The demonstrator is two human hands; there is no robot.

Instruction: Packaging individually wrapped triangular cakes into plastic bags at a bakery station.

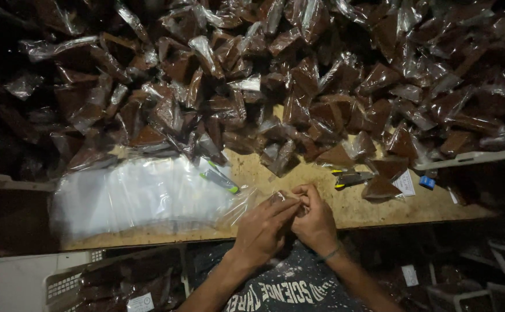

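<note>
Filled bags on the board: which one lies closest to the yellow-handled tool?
The brown filled bag just right of the yellow-handled tool, beside the white paper slip. It lies alone on bare board; the others sit in the heap behind.

Small clear plastic bag (275, 198) of brown filling, pinched at the table edge

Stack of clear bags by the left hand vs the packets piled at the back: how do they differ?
The stack of clear bags lies flat and empty; the filled packets are bulging, each holding a brown wedge. The stack is neat and looks pale, while the packets are heaped at all angles and look dark brown. Both are clear plastic on the wooden worktop. The left hand and right hand meet on one small packet.
</note>
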